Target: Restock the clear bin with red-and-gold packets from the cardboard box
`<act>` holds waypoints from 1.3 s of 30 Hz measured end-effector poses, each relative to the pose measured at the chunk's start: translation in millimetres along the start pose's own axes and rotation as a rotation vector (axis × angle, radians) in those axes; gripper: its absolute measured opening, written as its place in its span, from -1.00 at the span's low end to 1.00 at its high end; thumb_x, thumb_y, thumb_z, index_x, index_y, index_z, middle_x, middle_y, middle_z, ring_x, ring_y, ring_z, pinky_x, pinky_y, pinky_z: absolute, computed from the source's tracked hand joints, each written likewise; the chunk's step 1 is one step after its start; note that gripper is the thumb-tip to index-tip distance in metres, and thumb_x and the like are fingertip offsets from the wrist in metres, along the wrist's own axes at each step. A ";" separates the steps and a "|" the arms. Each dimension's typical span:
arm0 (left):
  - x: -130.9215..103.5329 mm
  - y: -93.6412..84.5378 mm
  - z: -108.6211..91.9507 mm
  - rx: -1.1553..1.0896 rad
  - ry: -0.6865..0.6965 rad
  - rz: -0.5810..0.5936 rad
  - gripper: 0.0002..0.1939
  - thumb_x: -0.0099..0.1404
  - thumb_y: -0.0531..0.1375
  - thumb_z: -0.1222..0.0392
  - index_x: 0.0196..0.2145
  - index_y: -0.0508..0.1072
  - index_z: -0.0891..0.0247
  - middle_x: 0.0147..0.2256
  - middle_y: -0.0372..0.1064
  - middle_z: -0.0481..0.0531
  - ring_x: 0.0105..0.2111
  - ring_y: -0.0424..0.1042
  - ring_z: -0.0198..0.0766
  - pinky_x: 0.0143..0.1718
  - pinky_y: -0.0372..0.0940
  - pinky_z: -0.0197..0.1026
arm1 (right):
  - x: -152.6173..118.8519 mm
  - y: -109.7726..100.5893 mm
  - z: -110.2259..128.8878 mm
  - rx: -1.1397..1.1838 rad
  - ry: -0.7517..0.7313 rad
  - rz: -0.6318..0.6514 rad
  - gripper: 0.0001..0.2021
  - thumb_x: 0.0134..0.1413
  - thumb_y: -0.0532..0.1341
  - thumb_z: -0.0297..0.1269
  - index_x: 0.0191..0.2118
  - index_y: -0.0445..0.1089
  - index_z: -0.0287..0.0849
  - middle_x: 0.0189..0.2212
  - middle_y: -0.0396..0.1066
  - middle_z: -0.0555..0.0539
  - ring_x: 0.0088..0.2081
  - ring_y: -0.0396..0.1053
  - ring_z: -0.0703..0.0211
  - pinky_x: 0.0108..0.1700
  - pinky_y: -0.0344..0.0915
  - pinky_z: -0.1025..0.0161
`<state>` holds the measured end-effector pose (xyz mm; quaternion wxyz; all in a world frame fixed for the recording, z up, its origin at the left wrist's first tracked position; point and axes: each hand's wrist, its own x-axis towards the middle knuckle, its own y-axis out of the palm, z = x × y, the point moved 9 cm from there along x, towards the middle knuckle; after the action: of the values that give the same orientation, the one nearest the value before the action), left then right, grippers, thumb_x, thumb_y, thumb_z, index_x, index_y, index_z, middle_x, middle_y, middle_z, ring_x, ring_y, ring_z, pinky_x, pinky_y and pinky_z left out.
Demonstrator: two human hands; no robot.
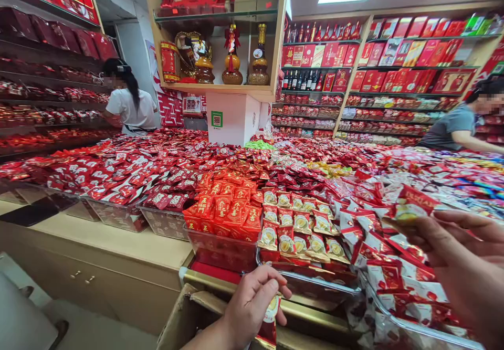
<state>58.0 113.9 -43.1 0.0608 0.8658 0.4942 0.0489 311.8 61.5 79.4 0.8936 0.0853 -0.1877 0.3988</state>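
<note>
My left hand (252,300) is closed around a small red and gold candy packet (271,313), above an open cardboard box (208,300). Pinched between the thumb and fingers of my right hand (460,250) is a red durian candy packet (415,203), raised over a bin of red and white packets (388,276). Between my hands, matching durian packets (301,224) stand in rows in a clear plastic bin (311,279). Left of them is a bin heaped with orange-red packets (224,208).
More clear bins (118,213) of red packets line the counter (79,234) to the left. A white pillar (228,114) holds a display cabinet. One person (132,103) stands at the left shelves; another (452,124) leans over the right side.
</note>
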 end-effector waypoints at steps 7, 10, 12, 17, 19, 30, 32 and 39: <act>0.0 1.8 -1.0 0.100 0.018 0.014 -0.67 0.18 0.07 -0.04 -0.39 0.34 0.32 -0.42 0.42 0.06 -0.63 0.38 -0.39 -0.64 0.09 -0.41 | -11.5 99.1 -45.2 -0.327 -0.018 0.499 -0.80 -0.14 0.19 -0.10 -0.46 0.23 -0.11 -0.52 0.42 -0.06 -0.44 0.38 0.08 -0.39 0.27 0.17; 0.0 1.0 -1.6 0.133 0.022 -0.003 -0.66 0.18 0.06 -0.06 -0.40 0.34 0.32 -0.42 0.42 0.07 -0.64 0.37 -0.40 -0.64 0.09 -0.41 | -17.0 125.1 -48.8 -0.642 -0.168 0.524 -0.92 -0.06 0.10 -0.25 -0.47 0.20 -0.11 -0.53 0.40 -0.05 -0.46 0.36 0.08 -0.38 0.21 0.17; -0.3 1.6 -3.9 0.174 0.031 -0.006 -0.67 0.17 0.07 -0.05 -0.41 0.34 0.32 -0.44 0.42 0.07 -0.65 0.36 -0.40 -0.65 0.09 -0.41 | -17.3 133.9 -49.6 -0.770 -0.197 0.557 -0.95 -0.04 0.06 -0.31 -0.47 0.18 -0.12 -0.53 0.40 -0.08 -0.45 0.35 0.06 -0.39 0.19 0.19; -3.0 5.7 -14.0 0.320 0.083 0.000 -0.72 0.19 0.07 0.03 -0.46 0.38 0.32 -0.56 0.37 -0.02 -0.67 0.32 -0.42 -0.62 0.12 -0.40 | -21.8 139.6 -47.2 -0.936 -0.251 0.644 -0.88 0.05 0.01 -0.30 -0.43 0.23 -0.16 -0.46 0.40 -0.13 -0.39 0.35 0.04 -0.35 0.17 0.20; -4.1 6.5 -15.2 0.353 0.088 -0.002 -0.73 0.19 0.06 0.06 -0.47 0.39 0.32 -0.59 0.34 -0.04 -0.67 0.32 -0.41 -0.61 0.13 -0.39 | -24.9 139.6 -47.3 -0.997 -0.291 0.659 -0.83 0.07 -0.01 -0.29 -0.43 0.26 -0.18 -0.41 0.38 -0.17 -0.33 0.35 0.02 -0.32 0.17 0.19; -7.1 5.2 -19.6 0.329 0.111 0.001 -0.88 0.14 0.06 0.29 -0.33 0.35 0.30 -0.59 0.32 -0.04 -0.60 0.32 -0.36 -0.53 0.17 -0.34 | -38.3 125.8 -30.0 -0.867 -0.384 0.551 -0.83 0.04 0.04 -0.24 -0.45 0.30 -0.16 -0.44 0.33 -0.11 -0.39 0.33 0.09 -0.36 0.20 0.22; -8.4 2.0 -21.4 0.242 0.168 -0.018 -0.73 0.10 0.05 0.39 -0.20 0.29 0.26 -0.50 0.34 -0.03 -0.52 0.30 -0.35 -0.46 0.18 -0.33 | -58.1 121.5 -25.7 -0.692 -0.336 0.578 -0.81 0.05 0.05 -0.17 -0.42 0.30 -0.14 -0.47 0.35 -0.07 -0.43 0.33 0.14 -0.38 0.23 0.25; -12.2 10.0 -23.8 0.036 0.309 0.044 -0.41 0.17 0.06 0.40 0.07 -0.06 -0.01 -0.05 0.11 0.06 -0.36 0.25 -0.40 -0.34 0.20 -0.30 | -127.1 132.3 -57.0 -0.164 0.031 0.778 -0.68 0.00 0.11 -0.10 -0.16 0.29 -0.18 -0.38 0.39 -0.11 -0.48 0.31 0.21 -0.45 0.28 0.31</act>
<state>56.9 99.7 -18.4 -0.0328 0.8594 0.4796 0.1741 150.8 80.5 -23.6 0.6823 -0.0700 -0.2238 0.6924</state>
